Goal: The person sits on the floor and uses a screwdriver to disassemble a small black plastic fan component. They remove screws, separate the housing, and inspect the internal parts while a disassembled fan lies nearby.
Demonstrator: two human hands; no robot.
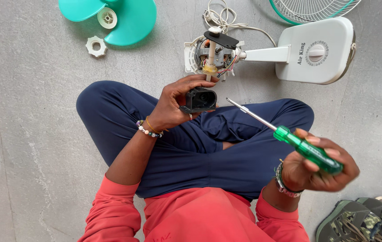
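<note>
My left hand (175, 102) grips a small black boxy fan part (201, 99) and holds it up over my crossed legs. My right hand (318, 168) is closed around the green handle of a screwdriver (289, 136), whose metal shaft points up-left toward the black part with its tip a short way from it. Just beyond my left hand lies the opened fan motor (212, 53) with its white shaft, coloured wires and a black cap on top.
The white fan base (321, 51) with a round dial lies at the upper right, joined to the motor by a neck. A wire grille (312, 8), a white cord (220, 18), teal blades (128, 20), a white nut (96, 46) and camouflage shoes (361, 220) lie on the concrete floor.
</note>
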